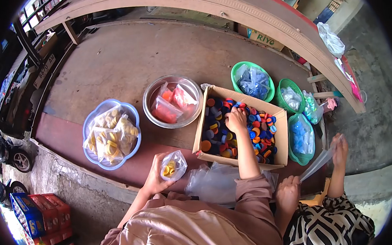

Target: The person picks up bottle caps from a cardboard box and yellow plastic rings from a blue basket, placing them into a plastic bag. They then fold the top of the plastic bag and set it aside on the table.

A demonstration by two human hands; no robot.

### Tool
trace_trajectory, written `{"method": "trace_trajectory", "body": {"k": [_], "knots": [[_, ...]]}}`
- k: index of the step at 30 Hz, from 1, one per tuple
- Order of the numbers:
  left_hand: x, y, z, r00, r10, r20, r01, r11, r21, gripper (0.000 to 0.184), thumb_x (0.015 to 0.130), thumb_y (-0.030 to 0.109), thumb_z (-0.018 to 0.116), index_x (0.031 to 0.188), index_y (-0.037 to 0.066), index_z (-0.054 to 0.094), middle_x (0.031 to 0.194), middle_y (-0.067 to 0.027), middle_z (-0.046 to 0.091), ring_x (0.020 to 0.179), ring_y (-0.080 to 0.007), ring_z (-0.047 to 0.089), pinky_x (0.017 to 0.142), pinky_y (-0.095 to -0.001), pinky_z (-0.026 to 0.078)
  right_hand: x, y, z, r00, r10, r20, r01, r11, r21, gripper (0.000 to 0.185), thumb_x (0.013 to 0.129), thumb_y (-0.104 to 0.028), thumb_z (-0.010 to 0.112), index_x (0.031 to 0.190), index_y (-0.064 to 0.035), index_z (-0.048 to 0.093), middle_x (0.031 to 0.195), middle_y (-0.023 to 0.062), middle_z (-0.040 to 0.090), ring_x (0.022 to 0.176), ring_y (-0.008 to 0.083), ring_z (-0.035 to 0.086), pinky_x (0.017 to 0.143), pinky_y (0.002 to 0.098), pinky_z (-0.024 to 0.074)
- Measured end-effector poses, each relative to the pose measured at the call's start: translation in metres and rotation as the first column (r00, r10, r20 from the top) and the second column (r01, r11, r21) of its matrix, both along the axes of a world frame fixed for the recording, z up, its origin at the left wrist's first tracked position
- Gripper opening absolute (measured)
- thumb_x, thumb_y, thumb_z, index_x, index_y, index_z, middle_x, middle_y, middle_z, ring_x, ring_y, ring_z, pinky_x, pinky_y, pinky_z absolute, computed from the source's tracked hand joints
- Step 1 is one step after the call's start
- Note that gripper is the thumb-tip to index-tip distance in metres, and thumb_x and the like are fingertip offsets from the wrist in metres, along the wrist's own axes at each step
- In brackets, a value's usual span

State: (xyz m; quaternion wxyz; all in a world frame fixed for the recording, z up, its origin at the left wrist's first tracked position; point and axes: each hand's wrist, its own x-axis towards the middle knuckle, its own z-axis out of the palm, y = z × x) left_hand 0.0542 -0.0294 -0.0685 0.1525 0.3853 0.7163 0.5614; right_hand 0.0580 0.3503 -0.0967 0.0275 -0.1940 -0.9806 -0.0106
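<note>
My left hand (155, 175) is closed around a clear plastic bag (179, 164) with several yellow bottle caps (169, 169) inside; the bag's mouth faces up. My right hand (236, 120) reaches into a cardboard box (198, 140) full of mixed bottle caps (261, 132) in blue, red, orange, yellow and black. Its fingers are curled down among the caps, and what they pinch is hidden. Flat, clear plastic bags (213, 184) lie on the table between me and the box.
A blue basket (138, 146) holds bags of yellowish caps; a steel bowl (148, 112) holds bags of red ones. Green baskets (235, 77) with bagged blue and pale caps stand right of the box. A co-worker's hands (288, 191) stretch a clear bag (317, 162) at my right.
</note>
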Motion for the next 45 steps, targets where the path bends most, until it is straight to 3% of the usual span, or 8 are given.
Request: {"method": "trace_trajectory", "body": {"k": [18, 25, 28, 30, 34, 38, 42, 45], "knots": [[0.0, 0.005, -0.008, 1.0, 0.0, -0.003, 0.0, 0.998, -0.061, 0.083, 0.06, 0.021, 0.077, 0.127, -0.002, 0.033, 0.118, -0.0209, 0.041, 0.111, -0.0365, 0.045, 0.096, -0.0416, 0.038, 0.006, -0.002, -0.012, 0.992, 0.039, -0.118, -0.022, 0.99, 0.142, 0.018, 0.063, -0.015, 0.072, 0.081, -0.0165, 0.071, 0.102, 0.007, 0.048, 0.103, 0.0245, 0.044, 0.084, 0.0377, 0.0352], [0.0, 0.001, -0.006, 1.0, 0.021, -0.007, -0.021, 0.998, -0.062, 0.084, 0.061, 0.023, 0.077, 0.127, -0.002, 0.033, 0.118, -0.0212, 0.041, 0.112, -0.0364, 0.045, 0.096, -0.0419, 0.038, 0.014, 0.009, -0.01, 0.933, -0.116, -0.34, 0.018, 0.96, -0.278, 0.011, 0.071, -0.019, 0.072, 0.078, -0.0133, 0.066, 0.099, 0.005, 0.048, 0.105, 0.0277, 0.04, 0.09, 0.0422, 0.0325], [0.001, 0.001, -0.01, 1.0, 0.028, 0.006, -0.028, 0.997, -0.067, 0.084, 0.061, 0.023, 0.077, 0.127, -0.002, 0.033, 0.118, -0.0215, 0.041, 0.111, -0.0364, 0.045, 0.096, -0.042, 0.038, 0.019, 0.037, -0.023, 0.896, -0.215, -0.389, -0.104, 0.749, -0.654, 0.013, 0.075, -0.022, 0.068, 0.079, -0.0102, 0.066, 0.101, 0.0066, 0.053, 0.101, 0.0249, 0.046, 0.09, 0.0404, 0.0352], [0.0, 0.003, -0.008, 1.0, 0.02, 0.017, -0.019, 0.998, -0.066, 0.084, 0.061, 0.024, 0.077, 0.127, -0.003, 0.033, 0.119, -0.0217, 0.041, 0.111, -0.0363, 0.045, 0.096, -0.042, 0.038, 0.026, 0.047, -0.023, 0.875, -0.351, -0.332, -0.201, 0.361, -0.911, 0.017, 0.084, -0.021, 0.059, 0.09, -0.0045, 0.062, 0.102, 0.0066, 0.056, 0.096, 0.0205, 0.053, 0.084, 0.0351, 0.0419], [0.0, 0.003, -0.008, 1.0, 0.018, -0.015, -0.019, 0.998, -0.066, 0.083, 0.061, 0.022, 0.077, 0.127, -0.002, 0.033, 0.118, -0.0214, 0.041, 0.111, -0.0365, 0.045, 0.095, -0.042, 0.038, 0.03, 0.043, 0.004, 0.754, -0.654, -0.064, -0.231, -0.172, -0.958, 0.027, 0.092, -0.02, 0.048, 0.112, -0.0031, 0.051, 0.112, 0.0108, 0.055, 0.098, 0.024, 0.057, 0.083, 0.0387, 0.0478], [0.001, 0.003, -0.007, 1.0, 0.028, -0.003, -0.028, 0.997, -0.069, 0.083, 0.06, 0.019, 0.077, 0.127, -0.002, 0.033, 0.118, -0.0209, 0.042, 0.111, -0.0363, 0.045, 0.095, -0.0416, 0.039, 0.032, 0.044, 0.006, 0.633, -0.765, -0.121, -0.357, -0.15, -0.922, 0.027, 0.094, -0.019, 0.045, 0.113, -0.0001, 0.044, 0.11, 0.016, 0.054, 0.094, 0.031, 0.061, 0.084, 0.0447, 0.0519], [0.001, 0.005, -0.005, 1.0, 0.026, 0.005, -0.026, 0.997, -0.073, 0.083, 0.059, 0.016, 0.077, 0.127, -0.001, 0.034, 0.118, -0.0206, 0.042, 0.111, -0.0359, 0.046, 0.095, -0.0412, 0.039, 0.027, 0.058, -0.021, 0.448, -0.822, -0.352, -0.289, 0.24, -0.927, 0.03, 0.091, -0.018, 0.054, 0.111, 0.001, 0.042, 0.111, 0.0176, 0.053, 0.095, 0.0278, 0.06, 0.08, 0.0402, 0.0542], [0.002, 0.004, -0.003, 1.0, 0.025, -0.003, -0.025, 0.997, -0.071, 0.083, 0.059, 0.016, 0.077, 0.127, -0.002, 0.034, 0.118, -0.0207, 0.042, 0.11, -0.036, 0.046, 0.095, -0.0412, 0.039, 0.029, 0.062, -0.019, 0.301, -0.875, -0.379, -0.27, 0.303, -0.914, 0.031, 0.09, -0.018, 0.056, 0.111, 0.0007, 0.043, 0.111, 0.0167, 0.052, 0.094, 0.0263, 0.059, 0.08, 0.0395, 0.0545]]}}
